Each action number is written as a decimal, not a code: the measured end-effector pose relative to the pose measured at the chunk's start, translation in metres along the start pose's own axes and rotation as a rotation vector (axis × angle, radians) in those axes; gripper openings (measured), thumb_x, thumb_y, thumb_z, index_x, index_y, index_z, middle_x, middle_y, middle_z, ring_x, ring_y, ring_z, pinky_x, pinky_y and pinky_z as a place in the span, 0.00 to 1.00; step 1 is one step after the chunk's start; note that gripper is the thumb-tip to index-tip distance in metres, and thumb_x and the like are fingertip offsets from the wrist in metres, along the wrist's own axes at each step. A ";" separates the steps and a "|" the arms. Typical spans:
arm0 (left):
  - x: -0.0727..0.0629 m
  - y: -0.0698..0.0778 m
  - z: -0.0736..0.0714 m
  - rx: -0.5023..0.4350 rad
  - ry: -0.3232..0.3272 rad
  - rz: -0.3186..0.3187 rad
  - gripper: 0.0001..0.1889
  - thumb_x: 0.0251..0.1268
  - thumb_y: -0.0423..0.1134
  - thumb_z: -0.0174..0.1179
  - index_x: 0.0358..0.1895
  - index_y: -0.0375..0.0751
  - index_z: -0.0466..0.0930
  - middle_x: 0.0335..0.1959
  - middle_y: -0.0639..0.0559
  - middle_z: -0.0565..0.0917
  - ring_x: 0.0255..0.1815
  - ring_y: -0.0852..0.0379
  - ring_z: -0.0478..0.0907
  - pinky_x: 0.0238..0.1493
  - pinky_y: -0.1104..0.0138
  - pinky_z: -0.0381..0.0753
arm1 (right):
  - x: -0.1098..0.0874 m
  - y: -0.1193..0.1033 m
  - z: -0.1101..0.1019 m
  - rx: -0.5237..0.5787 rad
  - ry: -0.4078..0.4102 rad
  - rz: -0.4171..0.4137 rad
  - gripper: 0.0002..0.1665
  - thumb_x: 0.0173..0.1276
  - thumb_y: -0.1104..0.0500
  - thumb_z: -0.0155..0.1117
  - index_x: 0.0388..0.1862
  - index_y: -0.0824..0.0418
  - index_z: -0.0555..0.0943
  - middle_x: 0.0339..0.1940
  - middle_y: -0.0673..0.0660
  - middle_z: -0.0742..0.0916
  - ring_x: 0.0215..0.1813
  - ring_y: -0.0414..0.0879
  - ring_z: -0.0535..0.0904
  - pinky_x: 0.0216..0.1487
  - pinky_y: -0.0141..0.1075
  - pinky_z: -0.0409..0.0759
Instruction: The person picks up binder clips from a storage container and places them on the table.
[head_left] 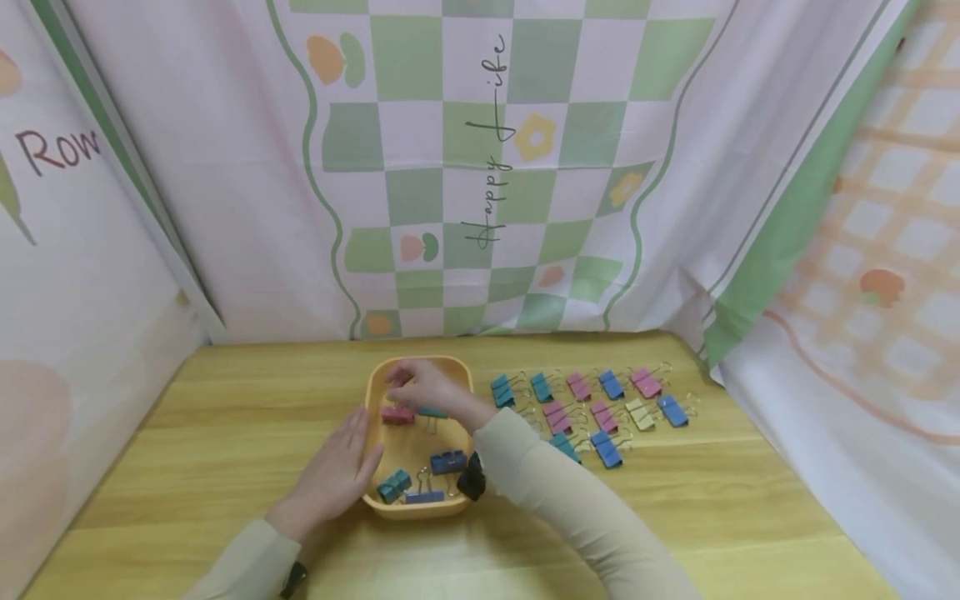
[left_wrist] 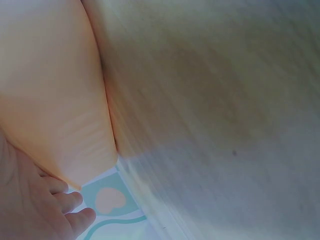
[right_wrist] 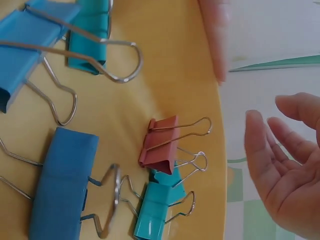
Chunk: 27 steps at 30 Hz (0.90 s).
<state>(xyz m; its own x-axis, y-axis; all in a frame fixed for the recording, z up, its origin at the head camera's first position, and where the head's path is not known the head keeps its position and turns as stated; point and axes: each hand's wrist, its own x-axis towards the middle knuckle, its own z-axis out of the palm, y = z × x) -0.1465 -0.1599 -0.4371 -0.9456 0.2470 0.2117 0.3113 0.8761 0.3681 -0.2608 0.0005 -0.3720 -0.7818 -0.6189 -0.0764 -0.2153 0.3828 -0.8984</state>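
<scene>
A yellow plastic tray (head_left: 420,511) holds several binder clips. My left hand (head_left: 337,464) rests against its left wall with straight fingers; in the left wrist view those fingertips (left_wrist: 82,218) lie beside the wall. Over the tray's far end is my right hand (head_left: 427,388), its fingers loosely bent with nothing between them in the right wrist view. Below it lie a red binder clip (right_wrist: 161,142) and teal binder clips (right_wrist: 152,212), partly overlapping. Nearer me in the tray are a dark blue clip (head_left: 448,462), another blue clip (head_left: 425,497) and a teal clip (head_left: 393,486).
Right of the tray, more binder clips lie in rough rows on the wooden table (head_left: 247,417), among them a pink clip (head_left: 647,382), a yellow clip (head_left: 641,415) and a blue clip (head_left: 606,449). My right forearm hides part of these rows. A patterned curtain (head_left: 487,167) hangs behind the table.
</scene>
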 end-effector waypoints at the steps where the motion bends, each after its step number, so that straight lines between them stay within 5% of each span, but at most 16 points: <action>1: 0.000 0.000 0.000 -0.001 0.003 0.003 0.33 0.73 0.47 0.40 0.68 0.22 0.47 0.69 0.31 0.50 0.68 0.37 0.51 0.65 0.48 0.54 | 0.001 0.000 0.001 -0.007 -0.009 0.008 0.15 0.61 0.67 0.62 0.46 0.71 0.76 0.32 0.55 0.80 0.27 0.48 0.79 0.32 0.44 0.82; 12: 0.000 -0.001 0.000 0.001 0.006 0.005 0.33 0.73 0.47 0.40 0.67 0.22 0.47 0.69 0.31 0.50 0.68 0.37 0.51 0.65 0.48 0.55 | 0.012 0.008 0.011 -0.010 -0.076 0.117 0.13 0.60 0.69 0.62 0.44 0.71 0.75 0.28 0.59 0.84 0.33 0.57 0.82 0.38 0.50 0.81; 27: 0.000 0.000 -0.001 0.003 -0.005 -0.007 0.33 0.73 0.48 0.39 0.68 0.23 0.47 0.69 0.32 0.50 0.68 0.38 0.51 0.65 0.49 0.54 | 0.016 0.012 0.013 0.020 -0.100 0.168 0.14 0.60 0.71 0.61 0.45 0.73 0.75 0.30 0.66 0.84 0.31 0.55 0.82 0.37 0.47 0.82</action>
<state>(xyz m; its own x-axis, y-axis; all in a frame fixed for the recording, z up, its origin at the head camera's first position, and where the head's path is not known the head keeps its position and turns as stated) -0.1464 -0.1605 -0.4363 -0.9484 0.2427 0.2042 0.3040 0.8791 0.3671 -0.2682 -0.0139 -0.3900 -0.7432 -0.6132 -0.2675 -0.0748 0.4735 -0.8776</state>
